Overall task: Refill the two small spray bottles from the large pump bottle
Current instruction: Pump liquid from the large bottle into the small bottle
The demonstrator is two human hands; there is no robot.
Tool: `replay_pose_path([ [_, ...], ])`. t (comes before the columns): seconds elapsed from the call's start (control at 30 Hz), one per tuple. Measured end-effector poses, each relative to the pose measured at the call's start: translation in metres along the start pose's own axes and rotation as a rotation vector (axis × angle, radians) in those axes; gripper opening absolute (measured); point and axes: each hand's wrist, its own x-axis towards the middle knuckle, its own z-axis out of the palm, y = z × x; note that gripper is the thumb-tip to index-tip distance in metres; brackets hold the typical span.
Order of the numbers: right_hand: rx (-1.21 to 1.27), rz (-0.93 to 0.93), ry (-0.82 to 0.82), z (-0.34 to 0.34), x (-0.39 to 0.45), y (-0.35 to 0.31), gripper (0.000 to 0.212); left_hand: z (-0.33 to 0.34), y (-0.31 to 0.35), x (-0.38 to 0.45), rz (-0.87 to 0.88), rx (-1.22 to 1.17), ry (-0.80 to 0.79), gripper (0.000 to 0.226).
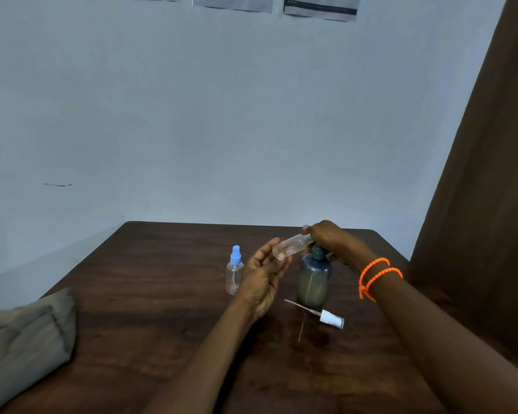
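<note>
The large grey-blue pump bottle (315, 279) stands upright in the middle of the dark wooden table (150, 312). My right hand (331, 239) sits on top of its pump head, hiding the nozzle. My left hand (266, 270) pinches a small clear bottle (292, 245) with a red label; it lies tilted, its open neck up against the pump under my right hand. The second small spray bottle (234, 271), clear with a blue spray top, stands upright left of my left hand. A white spray top with its dip tube (326, 316) lies on the table in front of the pump bottle.
A folded grey-beige cloth (24, 339) lies at the table's left edge. A brown curtain (485, 189) hangs at the right. A pale wall stands behind the table's far edge. Orange bead bracelets (377, 276) circle my right wrist.
</note>
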Motion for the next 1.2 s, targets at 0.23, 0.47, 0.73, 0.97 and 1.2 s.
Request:
replay_pose_path([
  [0.23,0.068,0.048,0.025,-0.001,0.002,0.000,0.026,0.000,-0.001,0.000,0.002,0.023,0.006,0.045],
  [0.47,-0.033,0.078,-0.006,-0.008,-0.001,-0.009,0.024,0.001,-0.002,-0.004,0.013,0.069,-0.022,0.037],
  [0.73,0.021,0.064,0.016,0.000,0.000,-0.002,0.033,-0.004,-0.001,0.001,0.036,0.057,-0.032,0.038],
  [0.97,0.010,0.070,0.018,-0.004,0.001,-0.006,0.028,-0.002,-0.002,0.001,0.027,0.043,-0.037,0.038],
  [1.2,-0.097,0.066,-0.003,-0.008,-0.003,-0.012,0.030,-0.003,-0.001,0.000,0.029,0.032,-0.056,0.039],
])
